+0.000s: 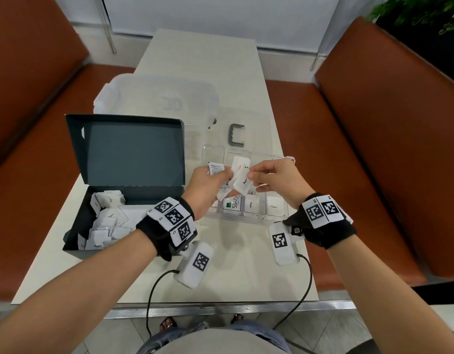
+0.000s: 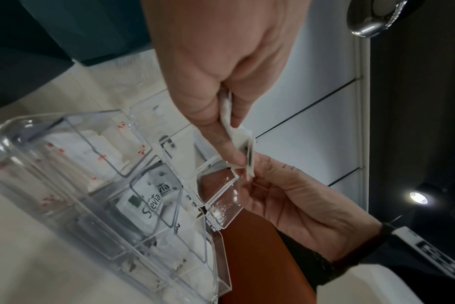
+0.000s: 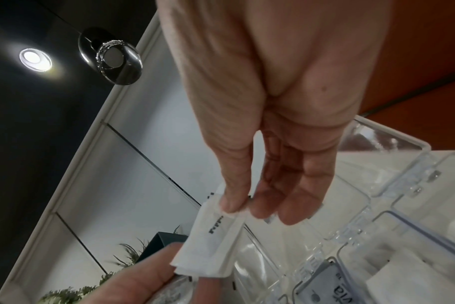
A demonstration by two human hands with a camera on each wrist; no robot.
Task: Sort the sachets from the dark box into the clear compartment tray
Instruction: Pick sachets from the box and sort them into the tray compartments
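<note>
The dark box (image 1: 131,152) stands open at the left with several white sachets (image 1: 106,223) inside. Under my hands lies the clear compartment tray (image 1: 246,218) (image 2: 65,127) (image 3: 377,205), holding a Stevia sachet (image 1: 233,204) (image 2: 148,205), a pepper one and a sugar one. My left hand (image 1: 208,185) (image 2: 237,158) grips a small bunch of sachets (image 1: 217,171) (image 2: 226,115) above the tray. My right hand (image 1: 272,180) (image 3: 239,207) pinches a white pepper sachet (image 1: 243,183) (image 3: 210,246) by its top edge, right against the left hand's bunch.
A clear lidded storage bin (image 1: 154,98) stands behind the box. A grey handle (image 1: 236,135) lies behind the tray. Orange benches (image 1: 374,149) flank the pale table (image 1: 233,277). Cables hang from both wrist cameras at the near edge.
</note>
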